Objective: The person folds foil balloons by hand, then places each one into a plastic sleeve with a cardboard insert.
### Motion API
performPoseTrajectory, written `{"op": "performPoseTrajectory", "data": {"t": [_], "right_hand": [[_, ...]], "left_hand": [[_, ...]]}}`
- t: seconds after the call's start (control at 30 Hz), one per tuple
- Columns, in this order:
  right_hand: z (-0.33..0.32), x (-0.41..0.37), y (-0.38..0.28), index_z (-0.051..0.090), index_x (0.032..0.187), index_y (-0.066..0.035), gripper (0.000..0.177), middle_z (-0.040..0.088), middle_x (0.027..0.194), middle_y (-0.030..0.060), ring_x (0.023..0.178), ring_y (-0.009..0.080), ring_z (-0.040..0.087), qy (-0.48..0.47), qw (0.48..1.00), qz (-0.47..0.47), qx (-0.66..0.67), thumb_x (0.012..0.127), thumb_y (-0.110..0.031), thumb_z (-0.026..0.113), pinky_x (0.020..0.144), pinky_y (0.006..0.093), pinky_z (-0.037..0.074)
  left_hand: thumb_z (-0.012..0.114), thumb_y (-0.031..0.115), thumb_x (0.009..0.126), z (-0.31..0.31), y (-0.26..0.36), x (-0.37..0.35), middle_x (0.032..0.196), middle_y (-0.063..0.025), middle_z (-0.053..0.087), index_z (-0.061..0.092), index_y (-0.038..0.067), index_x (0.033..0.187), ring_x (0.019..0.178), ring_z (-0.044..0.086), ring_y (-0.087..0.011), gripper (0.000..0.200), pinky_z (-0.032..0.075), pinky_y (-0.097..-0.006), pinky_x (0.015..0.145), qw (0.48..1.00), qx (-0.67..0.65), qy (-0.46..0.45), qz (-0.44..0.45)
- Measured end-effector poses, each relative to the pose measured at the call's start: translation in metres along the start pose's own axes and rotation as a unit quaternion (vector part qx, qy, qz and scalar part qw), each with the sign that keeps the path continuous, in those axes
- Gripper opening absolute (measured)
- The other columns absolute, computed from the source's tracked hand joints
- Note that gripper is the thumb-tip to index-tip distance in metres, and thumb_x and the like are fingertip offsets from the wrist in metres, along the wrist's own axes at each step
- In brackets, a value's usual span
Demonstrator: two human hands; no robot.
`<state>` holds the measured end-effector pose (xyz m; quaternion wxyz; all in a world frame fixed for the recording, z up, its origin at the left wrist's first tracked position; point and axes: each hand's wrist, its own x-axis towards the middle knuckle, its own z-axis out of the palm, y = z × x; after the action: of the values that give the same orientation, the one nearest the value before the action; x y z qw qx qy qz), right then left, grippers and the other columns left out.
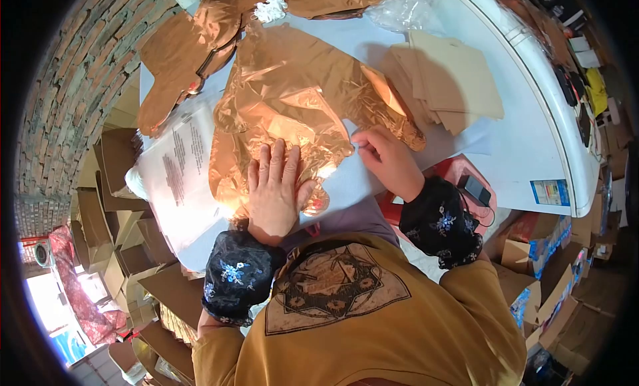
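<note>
Copper-coloured foil: one large crumpled sheet (286, 66) lies on the pale counter (353, 184) directly before you. Your left hand (274, 190) rests flat on its near part, fingers a little apart, hiding some of it. Your right hand (386, 156) is at the sheet's right edge, fingers curled; you cannot tell from this view whether they pinch the foil.

Surroundings: flat brown sheets (466, 80) crowd the right side of the foil, overlapping, at least three. Printed plastic (176, 160) lies at its left. Two further foil areas bound the space, one at left (173, 53), one at the far edge (333, 1).

Counts: one white bundle (270, 10), one clear plastic bag (406, 10), one black box (474, 190) by your right sleeve. Cartons (100, 219) flank the counter, too overlapped to count.
</note>
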<state>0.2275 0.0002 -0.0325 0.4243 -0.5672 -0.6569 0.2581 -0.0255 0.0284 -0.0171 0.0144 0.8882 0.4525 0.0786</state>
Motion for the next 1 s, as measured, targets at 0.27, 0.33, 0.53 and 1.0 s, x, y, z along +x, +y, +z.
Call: {"op": "performPoseTrajectory", "data": {"t": [0.27,0.33,0.53,1.0], "right_hand": [[0.001,0.007,-0.021,0.063,0.105,-0.006,0.016,0.061,0.094,0.0094,0.086,0.0275,0.063,0.040,0.995,-0.061,-0.070,0.089,-0.003,0.062,0.073,0.0343,0.051],[0.007,0.011,-0.023,0.064,0.104,-0.007,0.016,0.061,0.095,0.0092,0.086,0.0292,0.063,0.044,0.990,-0.100,-0.092,0.089,-0.004,0.063,0.073,0.0358,0.051],[0.029,0.030,-0.033,0.065,0.103,-0.005,0.016,0.061,0.095,0.0098,0.089,0.0319,0.062,0.051,0.978,-0.151,-0.133,0.088,-0.006,0.066,0.075,0.0389,0.051],[0.074,0.086,-0.020,0.063,0.119,-0.001,0.033,0.055,0.102,0.0132,0.097,0.0319,0.057,0.006,0.967,-0.163,-0.198,0.087,-0.007,0.067,0.082,0.0403,0.050]], "left_hand": [[0.056,0.047,0.096,0.006,-0.001,0.000,0.155,-0.0189,0.035,0.040,0.009,0.149,0.143,0.032,-0.0414,0.068,0.026,-0.0535,0.115,1.000,0.011,0.010,0.002],[0.057,0.048,0.095,0.005,-0.001,0.000,0.156,-0.0187,0.035,0.040,0.009,0.150,0.143,0.032,-0.0412,0.069,0.027,-0.0534,0.115,1.000,0.009,0.009,0.005],[0.054,0.054,0.094,0.007,-0.003,-0.001,0.155,-0.0184,0.035,0.038,0.010,0.151,0.143,0.033,-0.0403,0.074,0.027,-0.0540,0.114,1.000,0.022,0.009,0.006],[0.056,0.062,0.088,0.004,0.000,0.000,0.150,-0.0185,0.042,0.047,0.008,0.144,0.140,0.038,-0.0393,0.078,0.030,-0.0545,0.112,0.999,0.010,0.050,0.005]]}}
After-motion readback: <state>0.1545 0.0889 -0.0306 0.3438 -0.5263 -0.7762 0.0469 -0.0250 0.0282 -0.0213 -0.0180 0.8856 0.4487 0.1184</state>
